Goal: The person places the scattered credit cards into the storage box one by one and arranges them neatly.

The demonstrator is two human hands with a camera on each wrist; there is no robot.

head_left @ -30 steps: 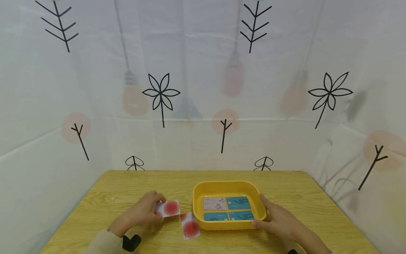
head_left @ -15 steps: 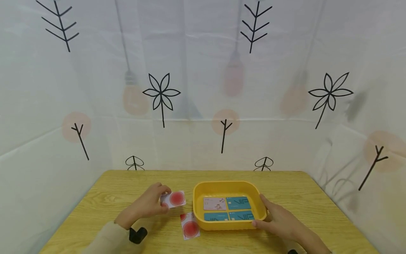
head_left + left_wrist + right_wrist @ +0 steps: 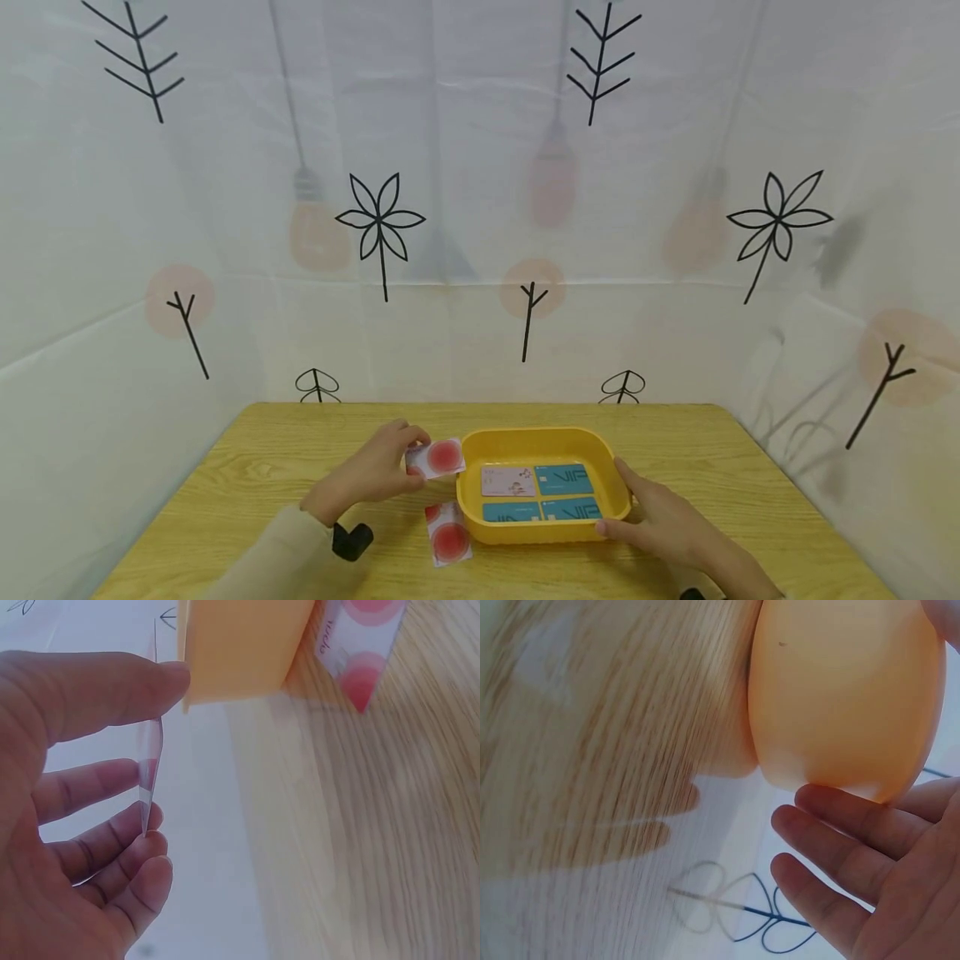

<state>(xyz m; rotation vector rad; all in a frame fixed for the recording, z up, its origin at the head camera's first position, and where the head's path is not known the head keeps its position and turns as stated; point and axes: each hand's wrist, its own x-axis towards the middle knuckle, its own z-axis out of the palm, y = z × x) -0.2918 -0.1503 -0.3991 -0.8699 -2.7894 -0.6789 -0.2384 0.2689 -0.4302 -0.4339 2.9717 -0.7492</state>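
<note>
My left hand (image 3: 377, 471) pinches a white card with red circles (image 3: 441, 457) between thumb and fingers. It holds the card up at the left rim of the yellow tray (image 3: 536, 533); in the left wrist view the card (image 3: 150, 769) appears nearly edge-on. Inside the tray lie a pink card (image 3: 507, 481) and several teal VIP cards (image 3: 564, 479). My right hand (image 3: 663, 517) rests against the tray's right end, thumb at the front corner. In the right wrist view its fingers (image 3: 840, 840) are fairly straight beside the tray wall (image 3: 840, 690).
A second white card with red circles (image 3: 450, 537) lies on the wooden table (image 3: 300, 442), close against the tray's front left corner. A white patterned curtain (image 3: 465, 333) hangs behind the table and along both sides.
My left hand has lifted its card from the table and carried it right and away from me, up to the tray's left rim. The right hand and tray have stayed put.
</note>
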